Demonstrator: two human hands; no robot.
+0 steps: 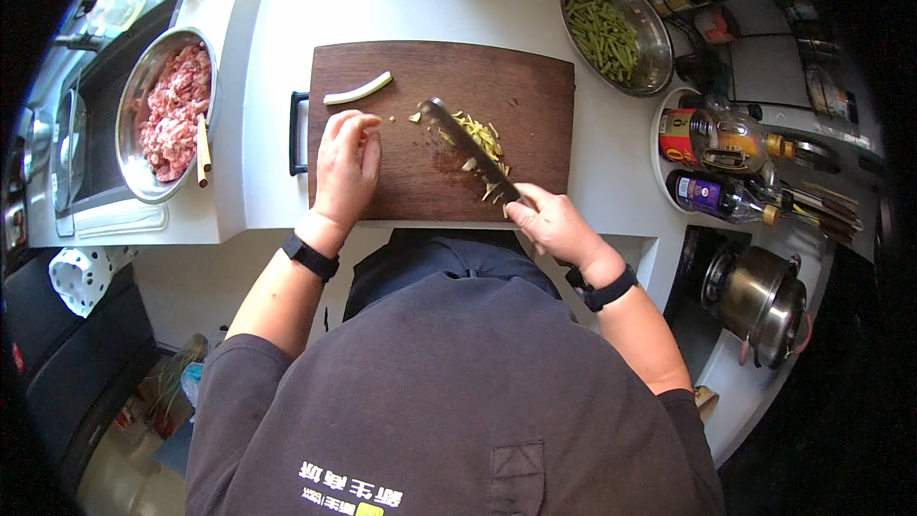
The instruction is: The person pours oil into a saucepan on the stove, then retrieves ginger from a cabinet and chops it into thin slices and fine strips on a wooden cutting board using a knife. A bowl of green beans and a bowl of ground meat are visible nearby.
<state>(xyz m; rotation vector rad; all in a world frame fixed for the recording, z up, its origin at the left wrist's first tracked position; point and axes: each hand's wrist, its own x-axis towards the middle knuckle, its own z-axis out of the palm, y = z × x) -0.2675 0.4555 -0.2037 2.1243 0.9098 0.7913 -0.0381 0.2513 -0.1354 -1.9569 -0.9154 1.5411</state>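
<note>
My right hand [555, 223] grips the handle of a kitchen knife [476, 152], its blade slanting up and left over a dark wooden cutting board [401, 179]. Beside and under the blade lie thin pale-yellow shreds [483, 135] and small cut bits. My left hand [349, 161] is raised over the board's left side, fingers curled and thumb near them; nothing shows in it. Just above that hand, a pale green-white vegetable stalk [358, 89] rests on the board. The knife hides part of the shreds.
A steel bowl of raw minced meat [175, 115] with chopsticks [203, 150] stands left, by the sink. At upper right is a steel bowl of cut green beans [602, 36]. Bottles [723, 140] fill a white tray at right, above a lidded steel pot [759, 301] on the stove.
</note>
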